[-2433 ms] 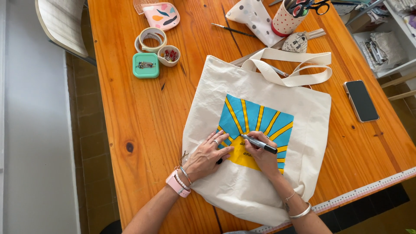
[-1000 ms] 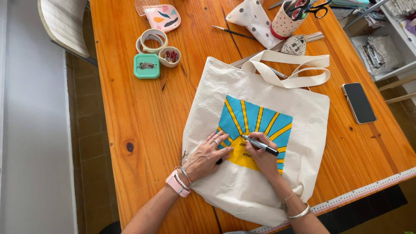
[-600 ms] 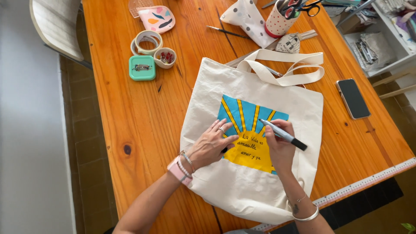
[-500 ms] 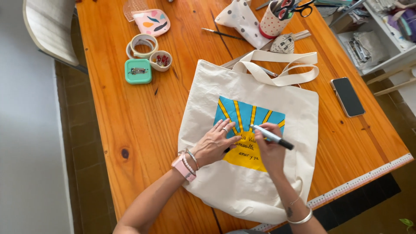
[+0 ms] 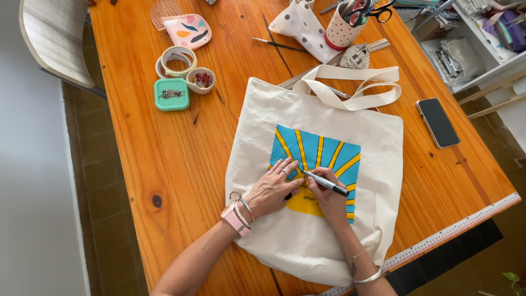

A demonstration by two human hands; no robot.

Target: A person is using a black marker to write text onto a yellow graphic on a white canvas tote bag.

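Note:
A cream canvas tote bag point(image 5: 307, 109) lies flat on the orange wooden table point(image 5: 164, 159). A blue panel with yellow rays and a yellow half-sun point(image 5: 315, 151) is painted on the bag. My left hand point(image 5: 272, 188) presses flat on the bag, fingers spread over the left edge of the painting. My right hand point(image 5: 330, 200) grips a black marker point(image 5: 327, 183), with the marker's tip touching the yellow half-sun just beside my left fingertips. Small dark writing shows on the yellow area between my hands.
Tape rolls point(image 5: 176, 59), a small bowl point(image 5: 200, 80), a green tin point(image 5: 171, 94) and a patterned dish point(image 5: 189, 30) sit at the far left. A dotted cup of scissors point(image 5: 345, 24), a paintbrush point(image 5: 279, 45) and a black phone point(image 5: 438, 121) lie beyond the bag. A chair point(image 5: 52, 38) stands left.
My right hand lifted the marker off the bag, showing the writing, then brought the tip back down onto the yellow half-sun. My left hand stayed pressed on the bag. The view shifted slightly.

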